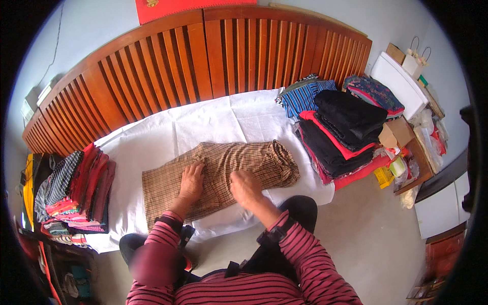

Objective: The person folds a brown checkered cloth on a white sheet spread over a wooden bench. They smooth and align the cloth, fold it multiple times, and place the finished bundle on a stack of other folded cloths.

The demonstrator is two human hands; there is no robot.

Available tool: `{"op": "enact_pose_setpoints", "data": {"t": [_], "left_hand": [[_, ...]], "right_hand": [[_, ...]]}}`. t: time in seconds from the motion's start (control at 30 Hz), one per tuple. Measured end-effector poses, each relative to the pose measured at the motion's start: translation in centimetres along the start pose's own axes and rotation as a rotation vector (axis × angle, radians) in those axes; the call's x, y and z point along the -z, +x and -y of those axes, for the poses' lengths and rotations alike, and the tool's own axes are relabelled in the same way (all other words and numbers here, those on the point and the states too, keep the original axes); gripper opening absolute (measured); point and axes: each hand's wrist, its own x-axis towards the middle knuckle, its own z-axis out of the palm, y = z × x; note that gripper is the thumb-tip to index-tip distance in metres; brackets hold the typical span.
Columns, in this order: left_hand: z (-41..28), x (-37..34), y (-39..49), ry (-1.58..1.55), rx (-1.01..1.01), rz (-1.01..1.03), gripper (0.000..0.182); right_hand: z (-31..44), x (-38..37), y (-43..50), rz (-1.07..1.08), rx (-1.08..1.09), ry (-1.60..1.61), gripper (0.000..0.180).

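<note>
A pair of tan and black checked trousers [228,160] lies folded lengthwise on the white sheet [206,118] in front of me. Its gathered elastic waist points right and the leg hems lie to the left. My left hand [191,183] rests palm down on the leg part, fingers stretched out and nothing gripped. Over the trousers' near middle is my right hand [246,190], with its fingers curled. Whether it pinches the cloth is hidden from view.
A stack of folded clothes [76,190] stands at the left end. On the right are dark folded garments [347,118], blue striped clothes [305,99] and a cardboard box [396,133]. A slatted wooden headboard [206,57] borders the far side. My knees are at the near edge.
</note>
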Motion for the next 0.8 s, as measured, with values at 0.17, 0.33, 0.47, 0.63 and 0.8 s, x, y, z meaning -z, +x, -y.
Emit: {"op": "enact_pose_setpoints", "data": {"t": [0.17,0.33,0.47,0.63,0.8], "left_hand": [[-0.4,0.3,-0.5,0.018,-0.013,-0.022,0.043],[-0.7,0.5,-0.7,-0.005,0.020,0.007,0.042],[-0.6,0.4,-0.7,0.034,-0.019,-0.033,0.041],[-0.6,0.3,-0.6,0.073,0.004,0.016,0.043],[-1.1,0.7,-0.1,0.064,0.010,-0.030,0.042]], "right_hand": [[-7.2,4.8,3.2,0.219,-0.533,-0.068,0.028],[-10.4,7.2,4.9,0.184,-0.582,-0.252,0.029],[-10.7,4.7,5.5,0.067,-0.243,-0.369,0.030],[-13.6,3.5,6.1,0.049,-0.360,-0.407,0.035],[-15.7,3.2,6.9,0.011,-0.514,-0.321,0.038]]}}
